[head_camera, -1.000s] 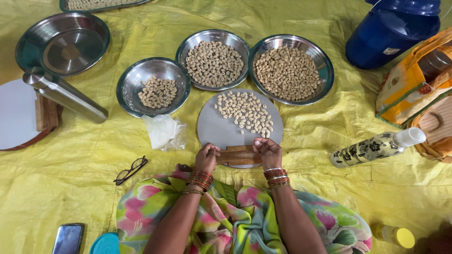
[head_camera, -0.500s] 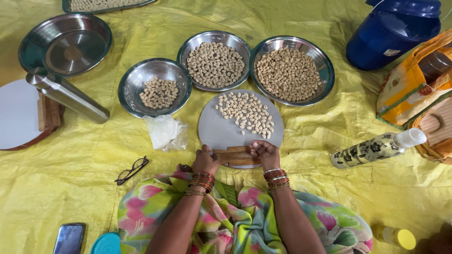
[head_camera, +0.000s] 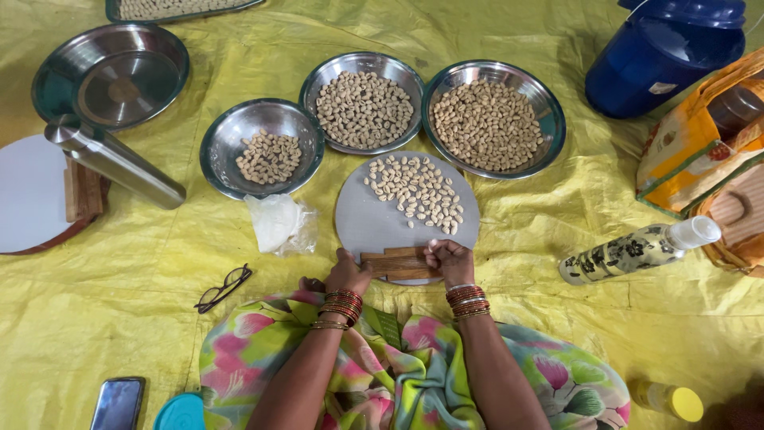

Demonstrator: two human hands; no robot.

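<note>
A round grey board (head_camera: 374, 227) lies in front of me on the yellow sheet, with many small ribbed dough pieces (head_camera: 418, 191) on its far half. At its near edge rests a small ridged wooden block (head_camera: 396, 263). My left hand (head_camera: 348, 273) grips the block's left end. My right hand (head_camera: 450, 259) presses its fingers down on the block's right end; what is under the fingertips is hidden. Both wrists wear red and gold bangles.
Three steel bowls of shaped pieces stand beyond the board: small (head_camera: 263, 147), middle (head_camera: 364, 102), large (head_camera: 493, 118). A white plastic bag (head_camera: 278, 223), glasses (head_camera: 223, 288), steel tumbler (head_camera: 115, 163), empty steel plate (head_camera: 111, 73), patterned bottle (head_camera: 637, 251), blue container (head_camera: 664, 52) and phone (head_camera: 118, 404) lie around.
Both hands stay on the wooden block with only slight shifts of the fingers; the view has tilted a little. Nothing else moved.
</note>
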